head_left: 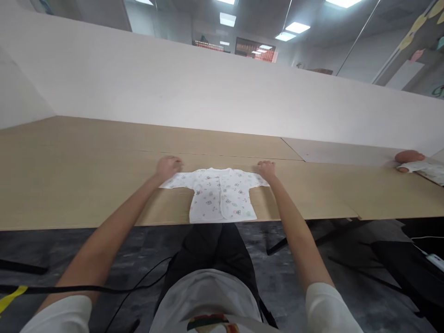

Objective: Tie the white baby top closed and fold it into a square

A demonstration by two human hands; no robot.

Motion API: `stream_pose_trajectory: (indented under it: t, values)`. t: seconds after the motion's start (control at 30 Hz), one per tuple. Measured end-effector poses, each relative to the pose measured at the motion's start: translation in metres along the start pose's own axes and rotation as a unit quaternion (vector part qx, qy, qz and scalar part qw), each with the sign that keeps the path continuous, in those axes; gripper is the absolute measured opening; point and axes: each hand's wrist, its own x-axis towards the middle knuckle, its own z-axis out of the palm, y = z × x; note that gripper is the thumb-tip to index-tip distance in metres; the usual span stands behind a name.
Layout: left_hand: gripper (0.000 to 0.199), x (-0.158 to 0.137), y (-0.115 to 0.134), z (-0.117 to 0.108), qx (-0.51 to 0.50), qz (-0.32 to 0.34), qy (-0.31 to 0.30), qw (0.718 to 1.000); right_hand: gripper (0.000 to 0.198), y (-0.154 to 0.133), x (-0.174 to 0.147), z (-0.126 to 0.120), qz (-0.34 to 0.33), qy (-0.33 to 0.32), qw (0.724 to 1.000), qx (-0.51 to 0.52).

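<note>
A white baby shirt (239, 196) with small coloured prints lies flat on the wooden table (86, 185). Its neckline points away from me, its sleeves stretch out to both sides and its hem reaches the table's front edge. My left hand (168, 168) is at the end of the left sleeve, somewhat smeared by motion, so its grip does not show clearly. At the other cuff, my right hand (266, 170) has its fingers curled down and closed on the sleeve's upper edge. Its thumb is hidden.
A baby doll (410, 157) in light clothing lies at the far right of the table. Behind the table runs a white partition (208, 101) with glass above. Below are a black chair (398, 259), table legs and a black cable (86, 289).
</note>
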Motion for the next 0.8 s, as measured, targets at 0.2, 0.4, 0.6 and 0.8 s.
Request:
stream_pose_trajectory:
  t: [0.2,0.4,0.6,0.8]
  values:
    - [0.024,0.005,0.104,0.086,-0.023,0.016,-0.133,0.991,0.018,-0.101,-0.019,0.050,-0.077,-0.141,0.986,0.037]
    - [0.026,0.011,0.113,0.113,0.032,0.006,-0.109,0.994,0.031,-0.122,-0.022,0.062,-0.066,-0.183,0.981,-0.020]
    - [0.024,0.007,0.113,0.109,0.002,0.015,-0.095,0.995,0.034,-0.110,-0.029,0.070,-0.083,-0.108,0.990,0.019]
    - [0.019,0.008,0.120,0.111,-0.053,-0.023,-0.093,0.994,0.026,-0.107,-0.030,0.079,-0.091,-0.079,0.986,0.115]
